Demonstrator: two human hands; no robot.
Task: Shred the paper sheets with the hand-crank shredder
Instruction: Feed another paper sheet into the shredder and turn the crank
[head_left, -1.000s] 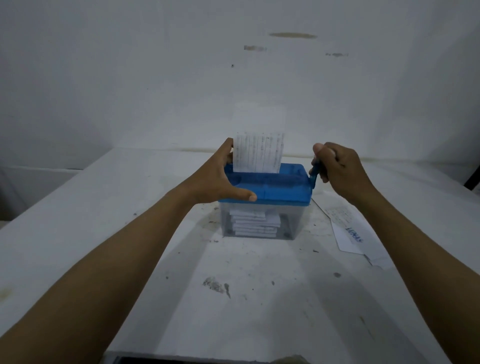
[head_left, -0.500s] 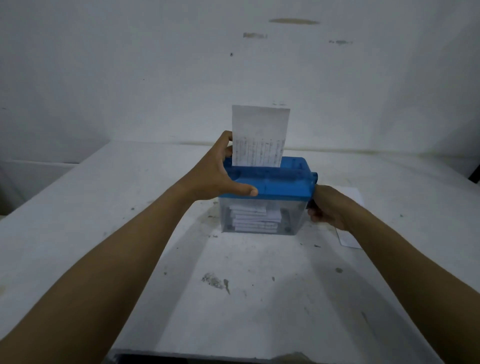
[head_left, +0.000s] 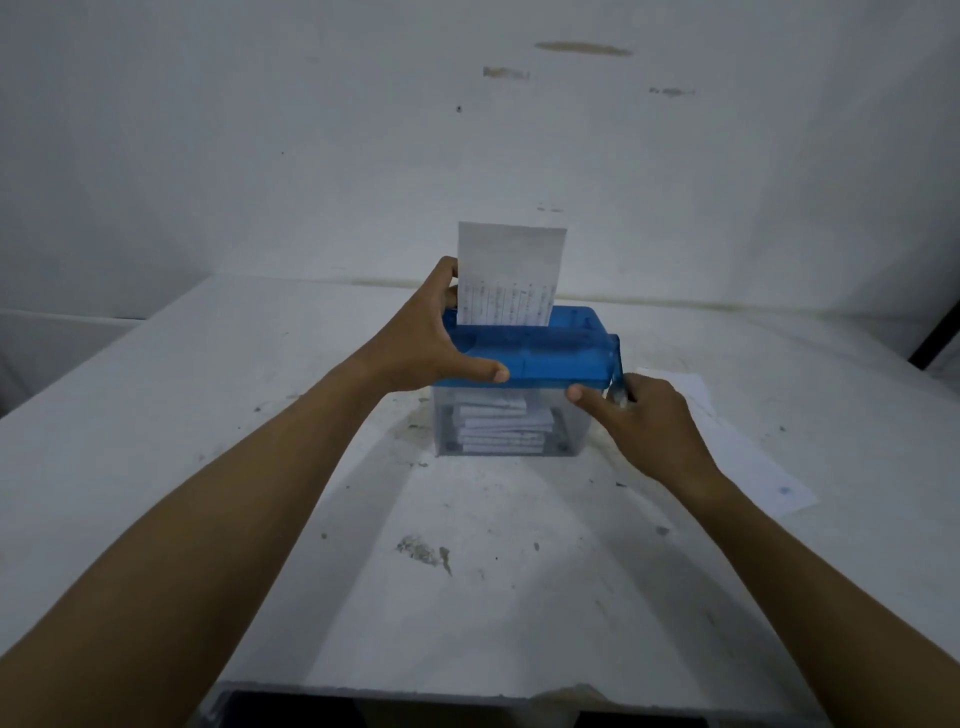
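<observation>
Bench: a white, scuffed bench (head_left: 363, 623) fills the lower view, flecked with dark specks. Its near edge runs along the bottom of the frame.
Smudge: a grey smudge (head_left: 423, 552) lies on the bench between the two forearms, nearer than everything else.
Loose sheets: white loose sheets (head_left: 753, 457) lie flat on the bench at the right. They are partly hidden under the right wrist and lie just beside the shredder.
Right hand: the right hand (head_left: 649, 421) is at the shredder's lower right corner. Its fingers (head_left: 631, 397) are curled round the crank (head_left: 619, 371), which hangs down from the right end of the lid. The thumb reaches left to the lid's front lower edge.
Shredder: the shredder (head_left: 540, 376) stands on the middle of the bench, between the two hands.
Bin: its clear bin (head_left: 574, 439) rests on the bench, and white paper strips (head_left: 501, 428) are piled inside it.
Left hand: the left hand (head_left: 428, 345) grips the left end of the blue lid (head_left: 561, 343). The thumb is laid along the front edge, and the fingers are wrapped over the back, just beside the sheet.
Paper sheet: one paper sheet (head_left: 511, 270) stands upright in the slot at the top of the lid. Its lower part is printed in rows and its upper part is blank.
Wall: a pale wall (head_left: 260, 130) rises behind the bench, with a few dark marks high up.
</observation>
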